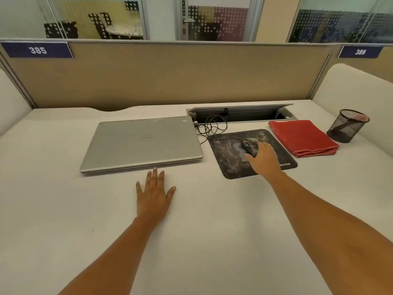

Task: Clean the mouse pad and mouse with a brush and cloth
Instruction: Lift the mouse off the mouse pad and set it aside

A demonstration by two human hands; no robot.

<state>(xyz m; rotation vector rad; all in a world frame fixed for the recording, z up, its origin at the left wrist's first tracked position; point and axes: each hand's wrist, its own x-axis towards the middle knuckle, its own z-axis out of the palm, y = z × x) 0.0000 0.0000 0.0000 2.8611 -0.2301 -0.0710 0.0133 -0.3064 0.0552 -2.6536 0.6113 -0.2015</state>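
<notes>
A dark patterned mouse pad [229,154] lies on the white desk, speckled with crumbs near its far right corner. On it sits a black wired mouse [248,144], and my right hand [262,158] wraps around its near side. My left hand [154,192] rests flat on the desk with its fingers spread, just in front of the laptop. A folded red cloth [302,137] lies to the right of the pad. In the black mesh cup [345,129] at the far right something pinkish shows at the rim; I cannot tell whether it is the brush.
A shut silver laptop [142,143] lies left of the pad. The mouse cable [212,126] coils toward an open cable tray [240,113] at the desk's back. A beige partition [170,75] closes the back, with padded dividers at both sides.
</notes>
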